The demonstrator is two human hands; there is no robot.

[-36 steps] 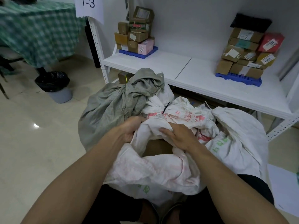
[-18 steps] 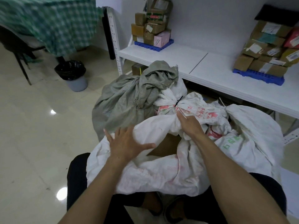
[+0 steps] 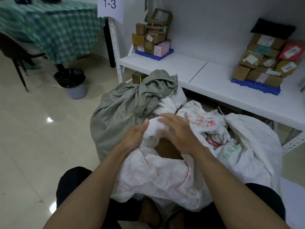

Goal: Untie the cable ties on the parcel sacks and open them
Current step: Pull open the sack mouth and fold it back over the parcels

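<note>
A white shelf [image 3: 189,68] runs along the wall above a glossy tiled floor [image 3: 33,146], with a table under a green checked cloth [image 3: 54,30] at upper left and a sheet marked "1-3" [image 3: 110,7] hung beside the shelf's upright. Three parcel sacks crowd the floor in front of a seated person: a grey-green sack [image 3: 118,113] on the left, its bunched neck flopped toward the shelf; a white sack with green print [image 3: 250,142] on the right; and, nearest the camera between the person's knees, a white sack with red print [image 3: 156,176], its mouth gaping enough to show a brown cardboard box [image 3: 166,147] inside. A black cable tie [image 3: 178,109] cinches a gathered white neck just behind the hands, at the point where the three sacks meet. The left hand [image 3: 134,135] grips a fold of the near sack's white cloth at the edge of the opening, thumb up. The right hand [image 3: 177,131], blurred, is spread flat with fingers extended over the cloth beside the tie. Stacks of small cartons [image 3: 153,35] sit on blue pallets [image 3: 154,54] on the shelf, and a bin lined in black [image 3: 72,83] stands on the floor at left.
</note>
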